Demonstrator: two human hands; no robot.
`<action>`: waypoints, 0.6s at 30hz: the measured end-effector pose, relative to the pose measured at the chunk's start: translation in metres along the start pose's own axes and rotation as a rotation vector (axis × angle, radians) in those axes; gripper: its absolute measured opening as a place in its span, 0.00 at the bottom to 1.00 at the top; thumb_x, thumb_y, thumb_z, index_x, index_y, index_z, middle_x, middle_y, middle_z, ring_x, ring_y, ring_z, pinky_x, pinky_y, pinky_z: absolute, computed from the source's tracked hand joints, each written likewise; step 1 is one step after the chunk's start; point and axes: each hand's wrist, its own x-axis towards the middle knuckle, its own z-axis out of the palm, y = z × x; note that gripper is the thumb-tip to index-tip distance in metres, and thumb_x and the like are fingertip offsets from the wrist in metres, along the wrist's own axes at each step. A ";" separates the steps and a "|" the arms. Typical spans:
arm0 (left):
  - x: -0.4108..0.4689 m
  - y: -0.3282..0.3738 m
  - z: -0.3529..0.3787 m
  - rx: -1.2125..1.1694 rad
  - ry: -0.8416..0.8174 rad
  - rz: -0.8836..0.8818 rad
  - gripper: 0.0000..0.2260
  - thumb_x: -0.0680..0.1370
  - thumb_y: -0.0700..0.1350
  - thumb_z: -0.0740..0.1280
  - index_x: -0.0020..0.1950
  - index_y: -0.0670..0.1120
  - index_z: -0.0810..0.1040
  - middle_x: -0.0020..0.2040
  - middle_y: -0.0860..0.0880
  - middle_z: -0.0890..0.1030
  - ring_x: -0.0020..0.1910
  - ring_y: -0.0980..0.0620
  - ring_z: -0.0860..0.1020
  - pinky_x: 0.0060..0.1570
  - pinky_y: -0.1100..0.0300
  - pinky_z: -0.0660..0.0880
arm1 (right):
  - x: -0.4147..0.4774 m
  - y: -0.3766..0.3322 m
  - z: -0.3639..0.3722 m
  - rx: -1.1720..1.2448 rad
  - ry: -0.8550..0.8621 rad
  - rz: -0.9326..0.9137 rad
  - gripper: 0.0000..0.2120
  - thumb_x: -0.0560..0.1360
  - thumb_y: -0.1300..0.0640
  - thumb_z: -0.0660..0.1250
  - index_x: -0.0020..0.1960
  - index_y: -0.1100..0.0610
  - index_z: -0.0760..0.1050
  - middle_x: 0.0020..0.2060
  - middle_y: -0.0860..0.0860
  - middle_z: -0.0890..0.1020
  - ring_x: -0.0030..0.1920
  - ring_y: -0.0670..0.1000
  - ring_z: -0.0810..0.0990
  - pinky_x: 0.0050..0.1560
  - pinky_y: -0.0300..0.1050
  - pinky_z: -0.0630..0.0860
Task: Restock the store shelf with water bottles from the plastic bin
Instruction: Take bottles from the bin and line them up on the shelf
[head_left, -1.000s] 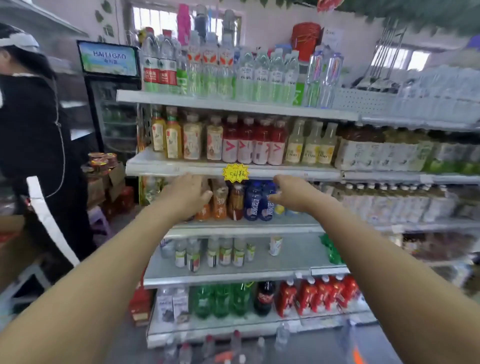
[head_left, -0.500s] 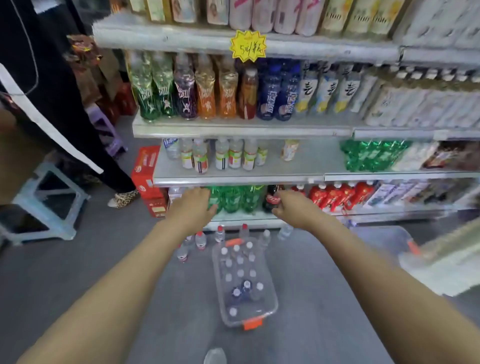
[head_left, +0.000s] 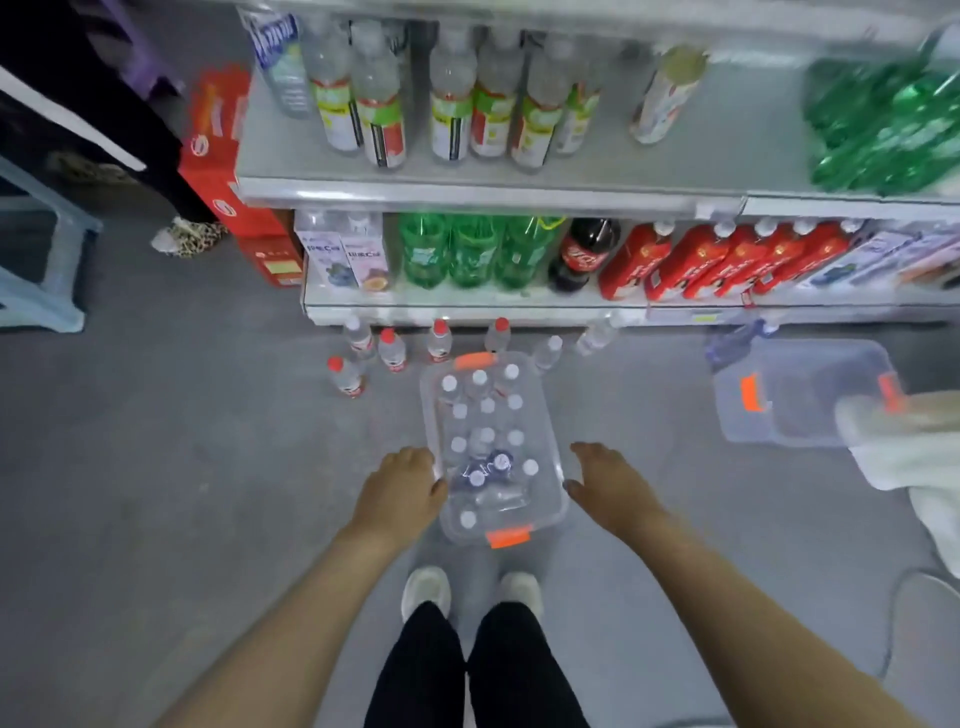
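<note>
Grey shop floor (head_left: 208, 467) runs up to a stocked store shelf (head_left: 467, 195), seen from straight above by the person standing at it. Left hand (head_left: 400, 493) and right hand (head_left: 610, 486) hang one to each side of the plastic bin (head_left: 509, 537), fingers loose and a little spread, neither holding anything. The left fingertips overlap the bin's left wall in this view, though real contact cannot be told; the right hand sits just beside the right wall. That flanking pose reads as a set-up either to take the bin by its sides or to dip in for a bottle with each hand

The bin is clear and lidless, with orange latches at both short ends, so the water bottles (head_left: 487, 405) stand upright, white caps up, easy to take by the neck. A couple of blue-capped bottles (head_left: 488, 467) sit among them near the hands. The bin stands just ahead of the person's shoes (head_left: 426, 592) and near the bottom tier, which makes for a short carry

Red-capped bottles (head_left: 392, 351) and a few clear-capped ones (head_left: 548, 351) stand on the floor between bin and shelf, probably staged for placing. Green bottles (head_left: 467, 249) and a cola bottle (head_left: 582, 254) fill the bottom tier, while the tier above shows bare shelf right of its labelled bottles, a likely slot. Off to the right lies a clear container with orange latches (head_left: 800, 395), lid or second bin I cannot tell
</note>
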 end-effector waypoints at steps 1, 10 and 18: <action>0.007 -0.003 0.017 -0.009 -0.013 -0.009 0.16 0.79 0.49 0.58 0.62 0.41 0.71 0.61 0.42 0.73 0.61 0.42 0.70 0.56 0.51 0.70 | 0.010 0.005 0.014 0.005 -0.007 0.005 0.26 0.79 0.53 0.59 0.73 0.59 0.58 0.69 0.57 0.67 0.68 0.57 0.66 0.65 0.48 0.66; 0.089 -0.024 0.150 -0.335 -0.024 -0.192 0.18 0.79 0.46 0.62 0.65 0.37 0.70 0.63 0.38 0.71 0.62 0.41 0.70 0.62 0.54 0.65 | 0.126 0.048 0.138 0.162 -0.091 0.043 0.26 0.78 0.55 0.61 0.73 0.60 0.59 0.68 0.58 0.68 0.68 0.57 0.67 0.66 0.46 0.62; 0.165 -0.026 0.246 -0.605 0.005 -0.239 0.20 0.77 0.47 0.64 0.66 0.39 0.69 0.64 0.41 0.70 0.63 0.47 0.70 0.55 0.67 0.62 | 0.220 0.082 0.233 0.315 -0.170 0.147 0.35 0.75 0.55 0.67 0.75 0.62 0.52 0.71 0.59 0.64 0.70 0.57 0.65 0.67 0.46 0.62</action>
